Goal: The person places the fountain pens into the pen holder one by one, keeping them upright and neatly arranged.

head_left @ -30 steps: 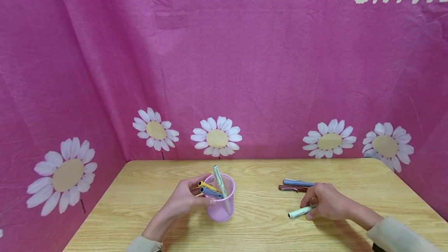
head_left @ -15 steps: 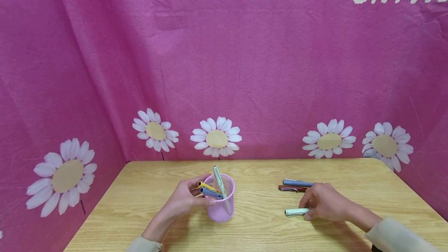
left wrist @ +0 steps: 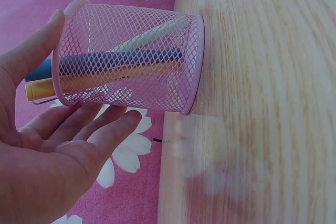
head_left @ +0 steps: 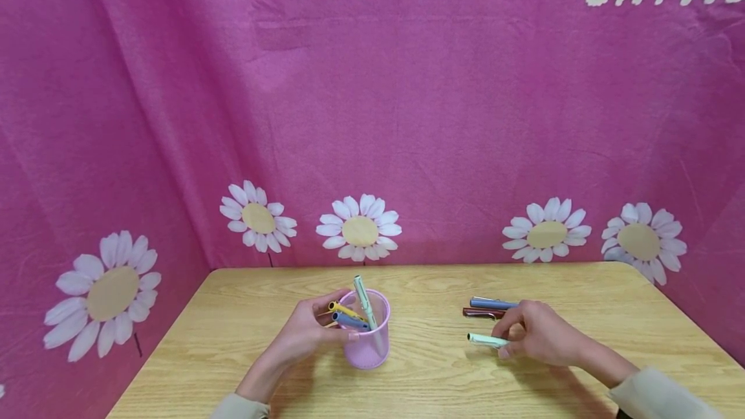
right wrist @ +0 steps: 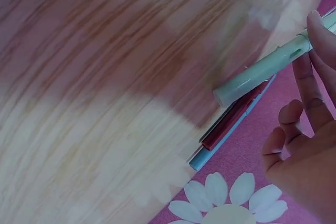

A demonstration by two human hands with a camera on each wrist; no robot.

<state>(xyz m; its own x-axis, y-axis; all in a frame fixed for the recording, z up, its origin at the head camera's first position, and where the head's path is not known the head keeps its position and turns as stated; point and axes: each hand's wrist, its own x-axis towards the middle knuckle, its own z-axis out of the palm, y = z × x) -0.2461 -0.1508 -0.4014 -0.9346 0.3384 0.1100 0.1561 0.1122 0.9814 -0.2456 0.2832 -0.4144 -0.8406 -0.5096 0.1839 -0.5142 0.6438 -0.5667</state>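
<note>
My left hand (head_left: 308, 328) holds the pink mesh pen cup (head_left: 365, 353) around its side, the thumb at its rim in the left wrist view. Standing in the cup are a pale green pen (head_left: 365, 301), a yellow pen (left wrist: 39, 90) and a blue pen (left wrist: 39, 70). On the right, my right hand (head_left: 541, 336) pinches another pale green pen (right wrist: 257, 74) between thumb and fingers, its free end pointing left. In the right wrist view this pen is raised off the table, and the ring and little fingers are curled free of it.
Just beyond the right hand, a dark red pen (head_left: 480, 313) and a blue pen (head_left: 491, 303) lie side by side on the wooden table (head_left: 425, 367). A pink cloth (head_left: 442, 115) with daisies hangs behind the table's far edge and along its sides.
The pale green pen in my right hand has risen and shifted slightly left and away, its free end swinging toward the back. The left hand and the cup have stayed put.
</note>
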